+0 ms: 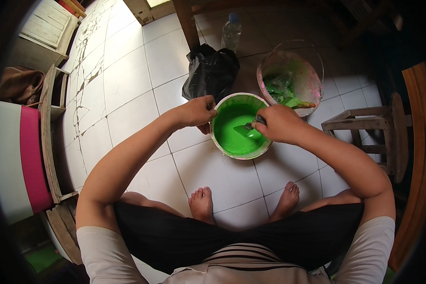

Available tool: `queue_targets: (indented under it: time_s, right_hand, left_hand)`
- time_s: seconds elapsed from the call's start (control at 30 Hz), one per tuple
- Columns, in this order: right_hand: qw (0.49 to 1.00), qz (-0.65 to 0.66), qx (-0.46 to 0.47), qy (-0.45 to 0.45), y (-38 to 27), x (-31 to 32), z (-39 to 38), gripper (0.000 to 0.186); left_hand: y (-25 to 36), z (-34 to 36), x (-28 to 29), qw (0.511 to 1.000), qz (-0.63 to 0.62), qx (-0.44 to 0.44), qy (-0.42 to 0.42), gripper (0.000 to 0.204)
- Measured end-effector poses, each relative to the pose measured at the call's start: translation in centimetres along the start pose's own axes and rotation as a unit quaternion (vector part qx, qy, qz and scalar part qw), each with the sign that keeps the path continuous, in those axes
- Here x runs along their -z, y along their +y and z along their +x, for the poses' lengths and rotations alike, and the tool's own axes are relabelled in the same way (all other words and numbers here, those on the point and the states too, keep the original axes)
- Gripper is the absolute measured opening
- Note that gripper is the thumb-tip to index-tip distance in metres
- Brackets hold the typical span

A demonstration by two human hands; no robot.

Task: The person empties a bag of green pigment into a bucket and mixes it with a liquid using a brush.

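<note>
A white bucket (pixel 215 137) of bright green paint (pixel 234 120) stands on the floor in front of my feet. At its left side my left hand (pixel 199 113) is closed on the rim, fingers bent round the edge. My right hand (pixel 278 124) reaches over the right rim and grips the dark handle of a putty knife (pixel 244 128). The knife's blade, coated in green, points left and rests at the paint's surface. How deep its tip sits in the paint I cannot tell.
Close behind on the right stands a second bucket (pixel 312 71), pink-smeared, with a wire handle, clear plastic and a green-stained tool inside. A black plastic bag (pixel 210 71) and a water bottle (pixel 231 33) are beyond. A wooden stool (pixel 359 113) is at right, a wooden frame (pixel 57 137) at left.
</note>
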State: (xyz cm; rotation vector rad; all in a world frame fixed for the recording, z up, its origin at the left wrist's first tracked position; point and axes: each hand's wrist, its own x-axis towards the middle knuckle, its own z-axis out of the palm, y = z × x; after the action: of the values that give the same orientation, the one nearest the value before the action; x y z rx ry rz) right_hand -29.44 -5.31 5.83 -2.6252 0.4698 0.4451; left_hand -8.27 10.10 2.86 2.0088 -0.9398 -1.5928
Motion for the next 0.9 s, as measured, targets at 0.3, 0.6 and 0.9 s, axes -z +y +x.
queue_targets:
  time_s: [0.3,0.6,0.9]
  right_hand:
    - [0.995,0.093,-0.037,0.016,0.9,3.9,0.2,0.038]
    - [0.992,0.116,-0.039,0.041,-2.6,10.3,-3.3,0.033]
    - [0.986,0.159,-0.041,0.043,-1.1,11.4,-4.8,0.022]
  left_hand:
    - [-0.2,0.2,0.1,1.0,0.0,-0.017,-0.004,0.023]
    - [-0.2,0.3,0.1,1.0,-0.007,-0.013,-0.013,0.021]
    - [-0.1,0.1,0.3,1.0,-0.007,-0.013,-0.019,0.021]
